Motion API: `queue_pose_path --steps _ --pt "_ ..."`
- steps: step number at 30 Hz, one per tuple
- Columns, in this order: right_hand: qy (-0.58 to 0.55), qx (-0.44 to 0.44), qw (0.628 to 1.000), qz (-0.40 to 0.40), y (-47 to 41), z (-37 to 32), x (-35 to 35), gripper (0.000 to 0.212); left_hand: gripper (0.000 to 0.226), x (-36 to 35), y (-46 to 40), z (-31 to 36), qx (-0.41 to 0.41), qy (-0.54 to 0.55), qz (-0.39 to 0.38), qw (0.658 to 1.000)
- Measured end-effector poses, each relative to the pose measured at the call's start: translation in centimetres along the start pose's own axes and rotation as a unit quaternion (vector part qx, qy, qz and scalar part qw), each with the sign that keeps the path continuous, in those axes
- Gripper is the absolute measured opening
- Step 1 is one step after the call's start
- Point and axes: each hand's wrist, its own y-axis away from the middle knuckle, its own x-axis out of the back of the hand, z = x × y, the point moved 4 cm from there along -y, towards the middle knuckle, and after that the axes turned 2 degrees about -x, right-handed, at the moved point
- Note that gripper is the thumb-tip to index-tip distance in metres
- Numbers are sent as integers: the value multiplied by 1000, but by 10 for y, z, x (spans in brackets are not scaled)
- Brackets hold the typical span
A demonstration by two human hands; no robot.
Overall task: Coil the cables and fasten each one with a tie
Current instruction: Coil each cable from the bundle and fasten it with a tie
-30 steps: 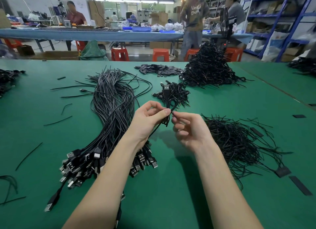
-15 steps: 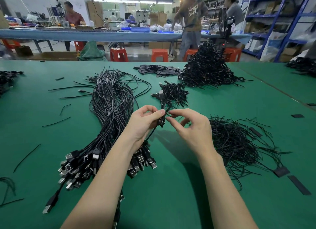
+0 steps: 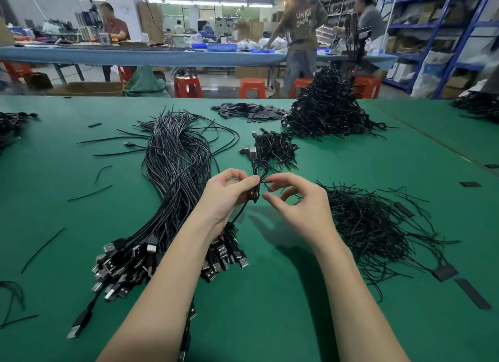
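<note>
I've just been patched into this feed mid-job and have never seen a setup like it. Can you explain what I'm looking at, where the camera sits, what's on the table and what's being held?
There is no machine here: a person works with two bare hands. The single picture comes from a wide-angle camera worn on the person's head, looking forward and down.

The left hand grips a coiled cable at its middle. The right hand has its fingertips at a thin tie on the coil; whether they actually pinch it is hard to tell.

On the green table lie a long bundle of loose cables with USB plugs at the near end, a heap of thin black ties on the right, a small pile of finished coils beyond the hands, and a bigger pile behind that.
</note>
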Motion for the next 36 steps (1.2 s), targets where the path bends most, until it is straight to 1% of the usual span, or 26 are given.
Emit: queue_pose_path --steps 2,4,6,8,10,13,21,24,25,26,27,28,29,30,31,32,33,34,35,36 --pt "29 20 999 6 1 1 3 10 20 0 1 0 7 -8 -1 1000" --pt "36 33 998 33 3 2 5 5 19 0 2 1 12 -10 -1 1000" --pt "65 66 994 54 3 -2 5 9 19 0 2 1 17 -9 -1 1000" --pt "88 82 991 55 3 -5 4 18 18 0 2 1 22 -9 -5 1000" --pt "78 88 992 46 2 -4 5 25 18 0 2 0 27 -13 -8 1000" --pt "52 106 993 25 1 -5 5 26 18 1 2 -1 35 -11 -7 999" --pt "20 123 991 41 0 -4 9 12 17 1 2 -3 55 -12 -23 998" --pt "19 119 991 60 1 -7 10 5 19 0 2 -3 41 -9 -28 999" --pt "16 96 993 69 2 -6 8 4 20 0 2 -3 29 -6 -26 999" --pt "-6 43 996 75 1 -4 5 4 21 0 1 -2 15 -5 -22 1000" --pt "-66 -41 994 71 -1 2 1 5 22 0 1 -1 -1 -4 -16 1000" --pt "-172 -149 972 58 -1 8 -5 5 23 0 0 0 -18 -7 -11 1000" --pt "-310 -258 915 31 2 11 -15 5 24 0 0 0 -35 -13 -8 999" --pt "-419 -338 843 6 6 11 -25 5 24 -1 0 1 -46 -20 -7 999" --pt "-463 -375 804 -8 9 10 -30 7 24 -1 0 0 -49 -27 -6 998" --pt "-452 -371 811 -20 9 10 -32 7 24 0 0 -1 -46 -31 -3 998" --pt "-399 -328 856 -22 8 9 -30 8 24 0 0 -2 -35 -30 0 999" --pt "-322 -249 913 -8 7 8 -24 10 24 1 0 -3 -22 -27 3 999" --pt "-239 -156 958 16 5 4 -16 13 24 2 -1 -3 -9 -23 6 1000" --pt "-157 -72 984 35 3 1 -9 17 24 3 -2 -4 2 -18 9 1000"
